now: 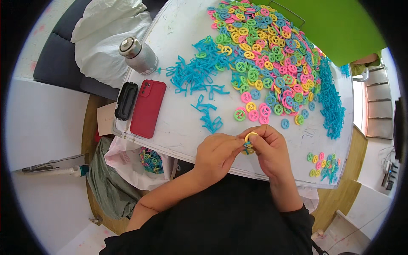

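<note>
Close to the table's near edge my two hands meet at the fingertips. Pinched in my right hand (pixel 274 154) is a small yellow plastic steering-wheel-shaped ring (pixel 251 135). My left hand (pixel 217 156) is closed against it, gripping a small blue plastic piece (pixel 247 145) that is mostly hidden by the fingers. Just beyond them lie loose pink, yellow and green wheels, among them a pink wheel (pixel 253 115). A few blue frame-shaped pieces (pixel 211 123) are scattered beyond my left hand.
A large heap of coloured wheels (pixel 272 55) covers the far table, with blue pieces (pixel 193 72) to its left and more blue pieces (pixel 331 102) at right. A red phone (pixel 148 109), black case (pixel 126 101) and metal bottle (pixel 139 56) stand left. A bag (pixel 123 163) hangs below.
</note>
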Tool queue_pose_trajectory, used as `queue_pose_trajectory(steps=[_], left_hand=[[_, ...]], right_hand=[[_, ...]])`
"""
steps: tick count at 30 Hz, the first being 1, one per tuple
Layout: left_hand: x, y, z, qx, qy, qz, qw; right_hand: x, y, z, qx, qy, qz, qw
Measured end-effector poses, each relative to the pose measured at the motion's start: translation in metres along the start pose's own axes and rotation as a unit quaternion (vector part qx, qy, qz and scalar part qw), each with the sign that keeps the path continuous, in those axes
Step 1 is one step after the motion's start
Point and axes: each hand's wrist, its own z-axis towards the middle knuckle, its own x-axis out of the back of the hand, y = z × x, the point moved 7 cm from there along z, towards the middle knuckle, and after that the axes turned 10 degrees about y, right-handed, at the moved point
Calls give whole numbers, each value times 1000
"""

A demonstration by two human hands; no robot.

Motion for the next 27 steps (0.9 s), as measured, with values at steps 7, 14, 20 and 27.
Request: queue_pose_trajectory(steps=[7,14,20,27], left_hand=[[-2,-16,4,128,-29,-87,988],[-4,-25,-4,225,-35,-169,959],[-6,-32,-15,268,28,-286,920],[-13,-43,-34,400,75,-347,845]], right_hand=[[-2,-25,-10,198,35,-284,938],[-2,-12,-11,202,-5,-201,959],[-3,-16,-18,199,-53,-252,946],[-37,-42,-34,493,-27,-511,704]])
